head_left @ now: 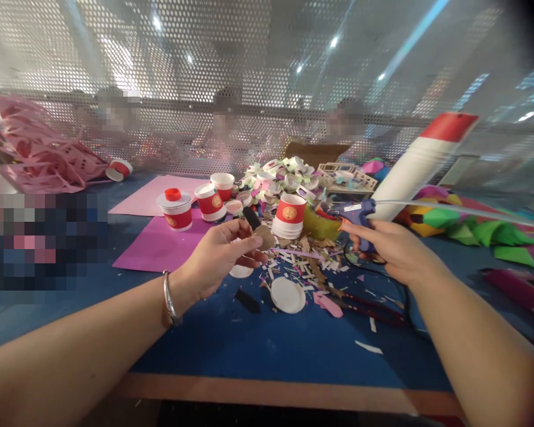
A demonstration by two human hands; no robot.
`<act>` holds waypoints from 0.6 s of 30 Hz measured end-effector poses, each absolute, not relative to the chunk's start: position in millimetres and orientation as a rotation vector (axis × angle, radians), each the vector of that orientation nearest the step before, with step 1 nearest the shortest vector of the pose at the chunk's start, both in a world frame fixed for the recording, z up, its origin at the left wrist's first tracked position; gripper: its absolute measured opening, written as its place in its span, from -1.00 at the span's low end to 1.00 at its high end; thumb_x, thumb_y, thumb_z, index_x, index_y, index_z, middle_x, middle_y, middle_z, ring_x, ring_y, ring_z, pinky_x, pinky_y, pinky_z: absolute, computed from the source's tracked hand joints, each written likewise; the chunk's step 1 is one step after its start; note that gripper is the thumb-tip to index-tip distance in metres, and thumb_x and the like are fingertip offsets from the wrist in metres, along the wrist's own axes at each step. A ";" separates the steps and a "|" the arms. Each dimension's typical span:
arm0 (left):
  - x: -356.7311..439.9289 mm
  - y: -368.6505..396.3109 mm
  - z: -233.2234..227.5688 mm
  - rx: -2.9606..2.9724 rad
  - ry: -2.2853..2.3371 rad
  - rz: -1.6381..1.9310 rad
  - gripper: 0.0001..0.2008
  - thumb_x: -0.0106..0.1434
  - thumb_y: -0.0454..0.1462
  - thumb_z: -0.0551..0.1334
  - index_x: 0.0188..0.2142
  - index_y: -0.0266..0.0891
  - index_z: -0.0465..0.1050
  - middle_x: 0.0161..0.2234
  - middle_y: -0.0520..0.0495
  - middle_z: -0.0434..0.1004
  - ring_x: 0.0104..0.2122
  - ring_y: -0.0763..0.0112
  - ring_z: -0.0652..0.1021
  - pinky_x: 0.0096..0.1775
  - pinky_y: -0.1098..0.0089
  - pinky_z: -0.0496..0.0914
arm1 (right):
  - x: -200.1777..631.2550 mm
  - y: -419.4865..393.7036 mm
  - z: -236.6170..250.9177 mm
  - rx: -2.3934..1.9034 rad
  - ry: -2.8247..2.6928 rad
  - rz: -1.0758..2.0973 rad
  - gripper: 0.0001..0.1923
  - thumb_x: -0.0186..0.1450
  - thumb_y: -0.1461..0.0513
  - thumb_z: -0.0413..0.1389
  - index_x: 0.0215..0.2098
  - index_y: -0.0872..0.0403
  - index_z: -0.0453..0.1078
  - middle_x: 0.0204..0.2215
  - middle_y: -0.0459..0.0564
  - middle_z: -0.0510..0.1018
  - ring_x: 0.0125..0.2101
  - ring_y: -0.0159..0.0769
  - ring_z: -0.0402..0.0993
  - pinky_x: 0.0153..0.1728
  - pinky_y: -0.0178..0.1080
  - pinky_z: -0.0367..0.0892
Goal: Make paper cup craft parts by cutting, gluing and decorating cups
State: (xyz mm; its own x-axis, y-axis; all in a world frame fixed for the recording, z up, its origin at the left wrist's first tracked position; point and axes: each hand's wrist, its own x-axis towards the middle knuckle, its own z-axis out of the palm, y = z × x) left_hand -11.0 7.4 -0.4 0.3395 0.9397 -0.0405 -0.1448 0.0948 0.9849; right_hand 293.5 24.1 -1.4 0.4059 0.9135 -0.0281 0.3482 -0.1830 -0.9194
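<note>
My left hand pinches a small round brown cardboard piece with a black strip sticking up from it. Wrapped round the handle of a blue hot glue gun, my right hand points its nozzle left. A long clear glue stick extends from the gun's back. Just beyond my left fingers, a red and white paper cup stands upside down. White paper discs and a black paper piece lie below my hands on the blue table.
Paper scraps and scissors lie near the glue gun's cord. More cups stand on purple paper and behind it. A heap of cut cups is at the back; a tall white tube leans at right.
</note>
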 end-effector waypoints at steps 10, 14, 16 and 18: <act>-12.6 8.8 -1.9 1.293 0.884 0.987 -0.80 0.23 -0.24 0.37 -0.40 -0.26 0.38 -0.46 0.02 0.46 -0.44 0.46 0.49 -0.38 0.40 0.35 | 293.4 18.9 3.3 -1.717 -1.131 0.756 -0.61 0.06 0.05 0.37 -0.66 0.09 0.34 -0.59 -0.08 0.43 -0.58 -0.40 0.31 -0.66 -0.38 0.20; -11.9 9.0 -1.1 1.302 0.884 0.983 -0.79 0.21 -0.27 0.37 -0.42 -0.25 0.36 -0.46 0.04 0.45 -0.46 0.48 0.47 -0.38 0.39 0.34 | 290.3 17.7 6.4 -1.729 -1.129 0.772 -0.61 0.09 0.05 0.34 -0.65 0.09 0.33 -0.58 -0.08 0.42 -0.58 -0.40 0.31 -0.63 -0.37 0.23; -11.8 8.4 -0.2 1.308 0.890 0.984 -0.79 0.22 -0.28 0.37 -0.42 -0.25 0.36 -0.46 0.05 0.44 -0.48 0.50 0.45 -0.38 0.39 0.33 | 289.3 18.1 6.3 -1.734 -1.135 0.766 -0.61 0.09 0.05 0.34 -0.65 0.08 0.31 -0.59 -0.08 0.41 -0.60 -0.41 0.30 -0.63 -0.36 0.21; -11.8 7.6 0.7 1.312 0.896 0.983 -0.80 0.23 -0.28 0.37 -0.42 -0.25 0.36 -0.46 0.05 0.45 -0.49 0.50 0.45 -0.38 0.39 0.33 | 289.6 19.5 4.2 -1.730 -1.156 0.747 -0.61 0.09 0.05 0.33 -0.65 0.08 0.30 -0.61 -0.09 0.40 -0.62 -0.41 0.29 -0.65 -0.36 0.17</act>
State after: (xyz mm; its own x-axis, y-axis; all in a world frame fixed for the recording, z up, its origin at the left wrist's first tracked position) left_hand -11.8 7.6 0.7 0.3446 0.9385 0.0192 -0.0678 0.0045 0.9977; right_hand 289.6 19.5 4.2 0.3812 0.9245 -0.0026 0.3821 -0.1601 -0.9101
